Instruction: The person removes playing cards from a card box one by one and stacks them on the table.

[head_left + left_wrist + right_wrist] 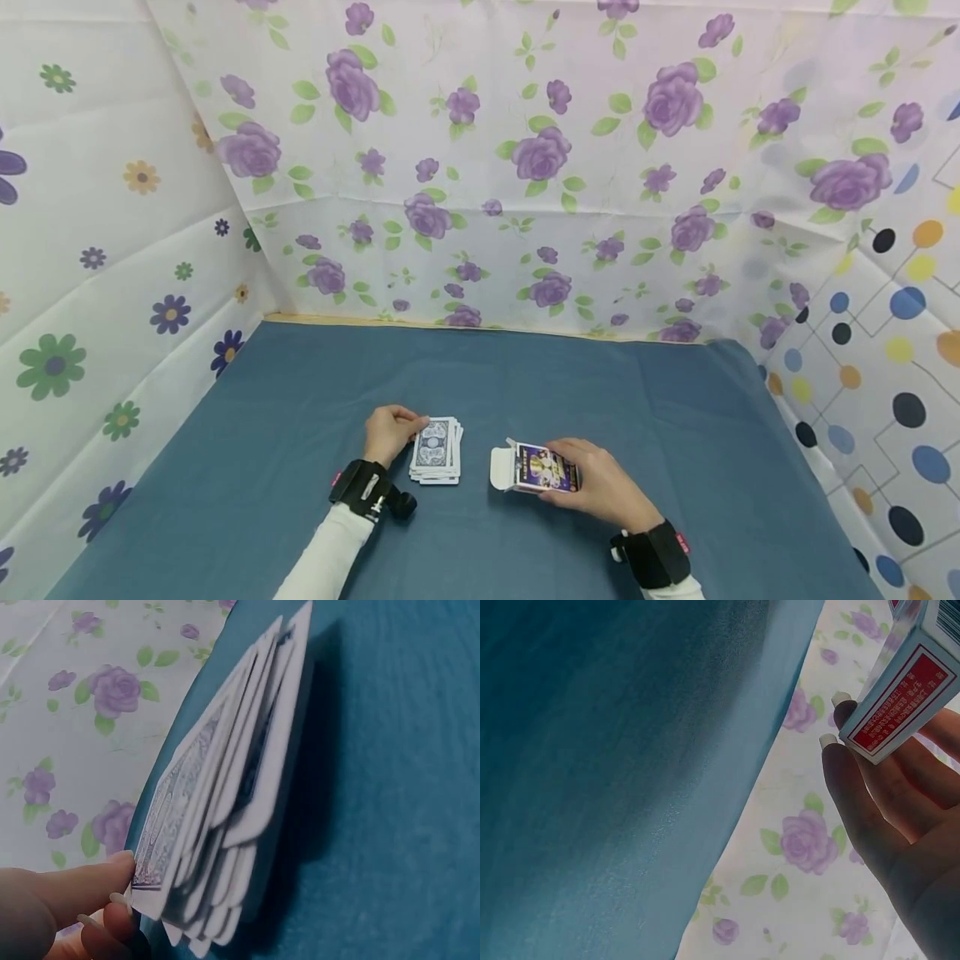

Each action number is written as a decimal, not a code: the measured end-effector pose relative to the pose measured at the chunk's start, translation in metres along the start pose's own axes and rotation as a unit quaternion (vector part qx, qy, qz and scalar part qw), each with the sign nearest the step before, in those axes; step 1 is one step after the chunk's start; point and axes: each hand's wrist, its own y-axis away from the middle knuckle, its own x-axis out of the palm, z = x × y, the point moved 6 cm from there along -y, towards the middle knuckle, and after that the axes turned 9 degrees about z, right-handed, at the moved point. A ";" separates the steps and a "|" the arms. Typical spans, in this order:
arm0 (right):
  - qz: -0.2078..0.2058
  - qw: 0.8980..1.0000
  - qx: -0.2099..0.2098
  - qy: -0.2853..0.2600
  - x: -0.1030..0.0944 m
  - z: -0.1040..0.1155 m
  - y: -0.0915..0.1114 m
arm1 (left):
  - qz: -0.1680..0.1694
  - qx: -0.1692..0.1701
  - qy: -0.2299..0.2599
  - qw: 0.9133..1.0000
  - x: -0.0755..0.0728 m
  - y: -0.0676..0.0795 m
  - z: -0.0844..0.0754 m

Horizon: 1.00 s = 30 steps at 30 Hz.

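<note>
A loosely squared deck of playing cards (433,446), patterned backs up, lies left of the middle of the blue cloth. My left hand (388,433) pinches the deck's far left corner; the left wrist view shows thumb and fingertips at the corner of the cards (184,802), whose edges are staggered. My right hand (598,482) grips a small card box (546,468) from its right end, thumb on the near side. The box's open flap (502,468) points left towards the deck. In the right wrist view, fingers lie along the box (904,705), whose end bears a red label.
A blue cloth (247,467) covers the table. Behind it hangs a curtain with purple roses (495,167); flowered fabric (112,275) stands at the left and dotted fabric (892,400) at the right. Black camera straps sit on both wrists.
</note>
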 end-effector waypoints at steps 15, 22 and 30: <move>-0.007 1.000 -0.015 0.007 -0.005 0.010 -0.001 | 0.183 0.230 -0.063 0.954 0.055 0.065 -0.087; -0.018 0.999 -0.024 0.018 -0.008 0.016 -0.002 | 0.233 0.197 -0.090 0.948 0.084 0.081 -0.089; -0.014 0.999 -0.024 0.019 -0.009 0.018 -0.002 | 0.282 0.156 -0.016 0.947 0.092 0.079 -0.080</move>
